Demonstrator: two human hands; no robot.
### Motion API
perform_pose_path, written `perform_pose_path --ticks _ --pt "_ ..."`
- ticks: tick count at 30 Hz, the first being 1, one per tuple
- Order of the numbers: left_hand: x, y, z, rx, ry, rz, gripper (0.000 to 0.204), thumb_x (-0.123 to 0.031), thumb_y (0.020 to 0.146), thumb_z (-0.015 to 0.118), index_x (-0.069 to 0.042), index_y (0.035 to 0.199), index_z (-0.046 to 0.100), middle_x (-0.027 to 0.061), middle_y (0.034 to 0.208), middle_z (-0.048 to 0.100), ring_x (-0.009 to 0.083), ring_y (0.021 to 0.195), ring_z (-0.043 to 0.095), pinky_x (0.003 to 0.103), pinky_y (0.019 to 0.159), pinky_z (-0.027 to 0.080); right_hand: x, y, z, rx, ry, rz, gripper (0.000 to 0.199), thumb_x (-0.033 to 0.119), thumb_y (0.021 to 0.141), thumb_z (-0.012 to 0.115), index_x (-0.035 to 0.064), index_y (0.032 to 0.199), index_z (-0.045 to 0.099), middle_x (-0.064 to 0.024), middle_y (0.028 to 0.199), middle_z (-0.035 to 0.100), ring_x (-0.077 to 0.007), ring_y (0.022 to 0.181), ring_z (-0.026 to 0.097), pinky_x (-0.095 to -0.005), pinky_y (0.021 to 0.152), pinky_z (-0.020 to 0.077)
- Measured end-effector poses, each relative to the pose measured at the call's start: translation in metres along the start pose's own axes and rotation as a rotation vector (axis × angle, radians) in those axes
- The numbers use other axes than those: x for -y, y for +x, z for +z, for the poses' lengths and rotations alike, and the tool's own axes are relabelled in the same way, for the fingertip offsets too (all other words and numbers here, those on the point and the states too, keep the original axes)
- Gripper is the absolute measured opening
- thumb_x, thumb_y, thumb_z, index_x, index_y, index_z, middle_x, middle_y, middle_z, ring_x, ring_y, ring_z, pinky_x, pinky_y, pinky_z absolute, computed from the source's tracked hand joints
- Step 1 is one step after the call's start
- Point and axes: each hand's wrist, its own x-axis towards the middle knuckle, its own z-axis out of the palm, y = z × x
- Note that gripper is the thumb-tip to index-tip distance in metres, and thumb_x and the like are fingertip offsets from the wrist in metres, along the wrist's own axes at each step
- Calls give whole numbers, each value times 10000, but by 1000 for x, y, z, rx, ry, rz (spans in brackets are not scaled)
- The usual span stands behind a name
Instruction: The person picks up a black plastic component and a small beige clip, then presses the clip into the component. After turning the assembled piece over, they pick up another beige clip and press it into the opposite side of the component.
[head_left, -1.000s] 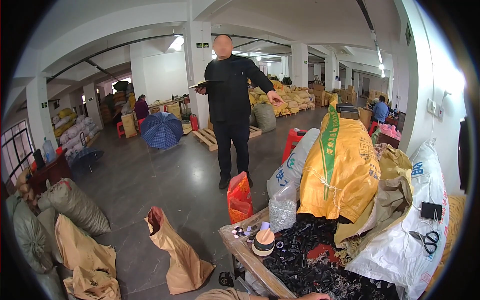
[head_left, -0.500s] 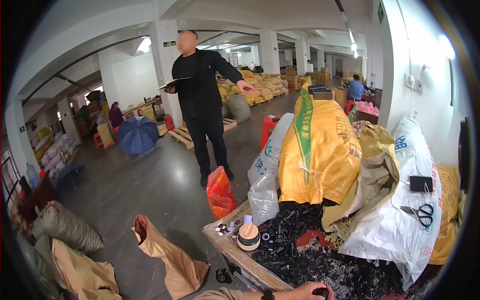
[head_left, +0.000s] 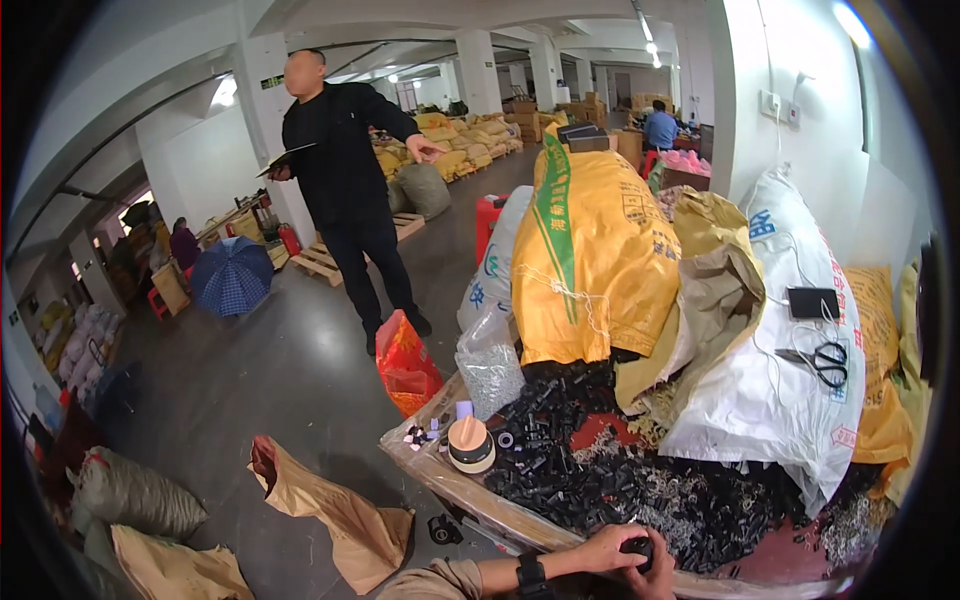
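Observation:
At the table's near edge, my left hand (head_left: 605, 549) has its fingers curled round a small black rounded piece (head_left: 636, 546); its exact kind is hard to make out. A black watch (head_left: 532, 577) is on that wrist. My right hand (head_left: 658, 572) is closed against the same piece from the right, its fingers partly hidden. Just beyond the hands, a wide heap of black plastic parts (head_left: 560, 465) lies on the table, with small silvery metal bits (head_left: 690, 500) mixed in.
A tub with a peach lid (head_left: 470, 440) and a clear bag of metal bits (head_left: 490, 370) stand on the left. Large yellow (head_left: 600, 250) and white (head_left: 760, 380) sacks lie behind; scissors (head_left: 828, 364) rest on the white one. Another person (head_left: 340, 160) stands beyond a paper sack (head_left: 335, 520).
The view has shifted right and downward. My right hand has come into sight beside the left, at the black piece, which the left hand was holding before.

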Motion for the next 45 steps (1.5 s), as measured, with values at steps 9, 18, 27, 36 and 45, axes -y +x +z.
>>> perform_pose_path --ticks 9,18,27,36,45 --pt "-16 -10 11 127 -216 -163 439 -175 704 654 -32 1077 473 45 900 546 88 776 513 236 660 435 23 -14 -16 -109 4 -97 539 157 682 628 8 1151 408 -172 1044 527 -314 967 521 -353 816 404" --pt "-3 -24 -4 53 -378 -305 359 -84 740 604 -38 1073 477 55 898 567 86 772 528 214 680 441 10 -105 -68 -477 -150 290 506 164 651 642 21 1099 453 -167 912 559 -278 837 568 -320 743 433" --pt "6 -14 13 54 -440 -395 295 -87 771 563 -6 1045 492 66 861 578 85 700 533 201 641 430 -56 -259 -70 -612 -348 817 462 229 665 633 50 1057 467 -193 849 569 -352 793 558 -376 685 451" --pt "16 1 -5 -33 -448 -442 272 -74 777 552 -4 1034 497 66 856 578 86 696 530 209 641 432 -132 -343 -58 -313 -378 1114 453 210 626 661 7 997 499 -137 761 577 -253 672 571 -330 616 456" --pt "35 45 -44 -104 -345 -415 278 -90 766 582 -16 1022 504 55 859 574 91 721 535 224 665 443 -30 -93 -153 -303 -38 544 357 111 704 618 -14 1018 503 -17 747 549 -100 663 507 -239 594 418"
